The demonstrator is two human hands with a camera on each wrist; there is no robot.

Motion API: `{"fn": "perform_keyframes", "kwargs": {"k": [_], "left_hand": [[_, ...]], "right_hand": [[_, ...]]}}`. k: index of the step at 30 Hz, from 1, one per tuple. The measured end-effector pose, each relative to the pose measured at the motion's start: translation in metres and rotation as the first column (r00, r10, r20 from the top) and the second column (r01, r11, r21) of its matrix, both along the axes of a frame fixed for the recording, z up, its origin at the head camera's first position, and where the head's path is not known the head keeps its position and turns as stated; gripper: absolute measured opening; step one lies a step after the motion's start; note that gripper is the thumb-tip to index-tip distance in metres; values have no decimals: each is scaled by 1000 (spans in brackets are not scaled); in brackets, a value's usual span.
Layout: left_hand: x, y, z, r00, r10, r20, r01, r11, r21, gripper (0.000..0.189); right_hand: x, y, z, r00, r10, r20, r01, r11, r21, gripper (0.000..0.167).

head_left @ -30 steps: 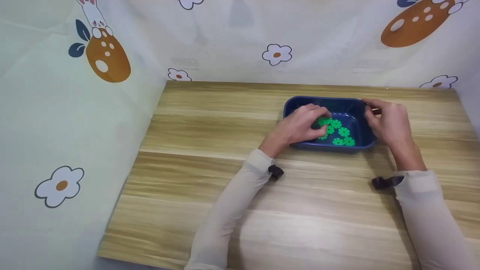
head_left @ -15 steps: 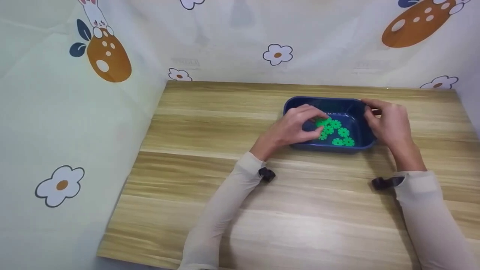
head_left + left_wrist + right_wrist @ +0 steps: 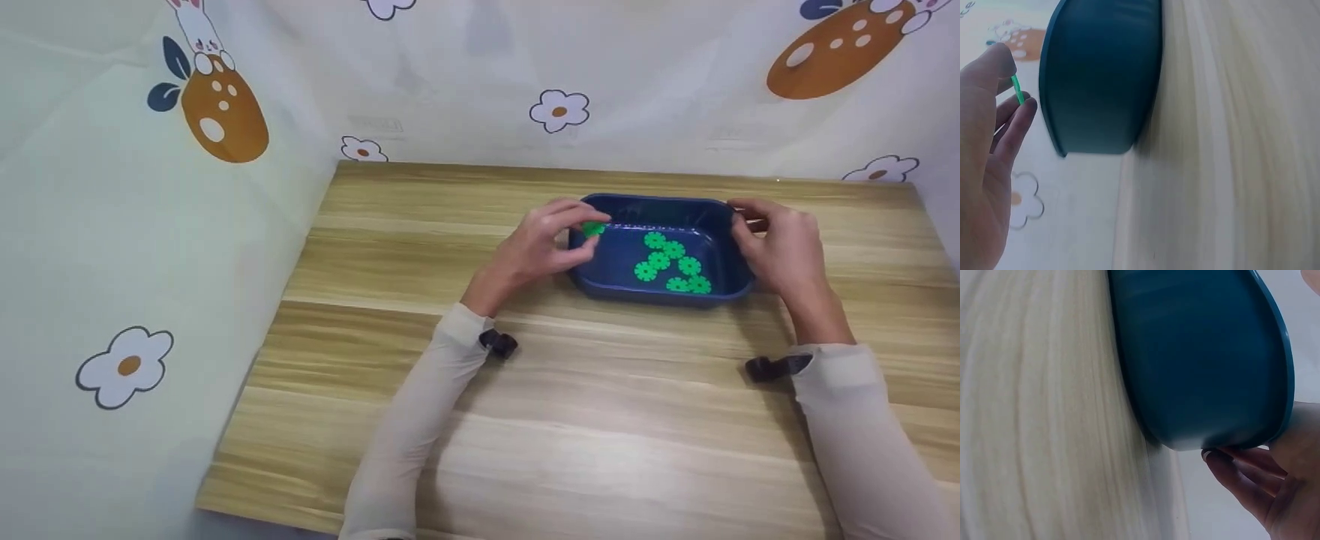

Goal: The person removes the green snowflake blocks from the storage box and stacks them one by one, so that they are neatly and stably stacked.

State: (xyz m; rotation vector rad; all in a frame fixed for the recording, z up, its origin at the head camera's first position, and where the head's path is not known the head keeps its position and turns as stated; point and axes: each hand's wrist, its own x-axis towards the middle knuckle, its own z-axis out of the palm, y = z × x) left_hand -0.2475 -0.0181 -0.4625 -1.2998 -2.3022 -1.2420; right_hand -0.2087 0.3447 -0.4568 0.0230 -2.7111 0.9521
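Between thumb and fingers, my left hand (image 3: 534, 241) pinches a green snowflake-shaped plastic disc (image 3: 594, 228) over the left end of a dark blue plastic bin (image 3: 652, 295). The left wrist view shows this disc edge-on as a thin green strip (image 3: 1018, 90), higher than the bin's rim. Several more green discs (image 3: 658, 260) lie flat on the bin's floor, toward its right half. My right hand (image 3: 787, 244) grips the bin's right end at the rim. In the right wrist view, its fingers (image 3: 1238, 481) meet the bin's outer wall.
The bin stands upright toward the back right of a wood-grain table (image 3: 420, 360). Behind and to the left hangs a pale cloth (image 3: 450, 82) printed with flowers and rabbits. A small black wrist camera (image 3: 499, 343) sits at the left cuff, another (image 3: 772, 367) at the right.
My left hand has lifted a green disc from the group and moved left to the bin's left rim. The right hand stays at the bin's right end.
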Motion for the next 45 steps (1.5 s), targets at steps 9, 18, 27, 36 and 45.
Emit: {"fn": "perform_keyframes", "kwargs": {"k": [9, 18, 27, 36, 45], "left_hand": [[-4, -30, -3, 998, 26, 63, -26, 1000, 3, 26], [-10, -44, -9, 982, 55, 182, -41, 996, -84, 27], [-14, -53, -8, 957, 168, 237, -111, 966, -234, 30], [-21, -70, -12, 939, 246, 239, -145, 916, -374, 27], [-22, -78, -12, 934, 270, 233, -145, 885, -442, 28]], "right_hand": [[-4, 7, -4, 998, -12, 60, 17, 997, -80, 38], [-2, 5, -4, 1000, -8, 18, 10, 994, -113, 34], [-1, 4, -2, 1000, -8, 7, 8, 994, -108, 34], [-2, 3, -4, 1000, -4, 17, 6, 993, -120, 34], [-4, 3, -7, 1000, -6, -7, 5, 991, -133, 31]]}}
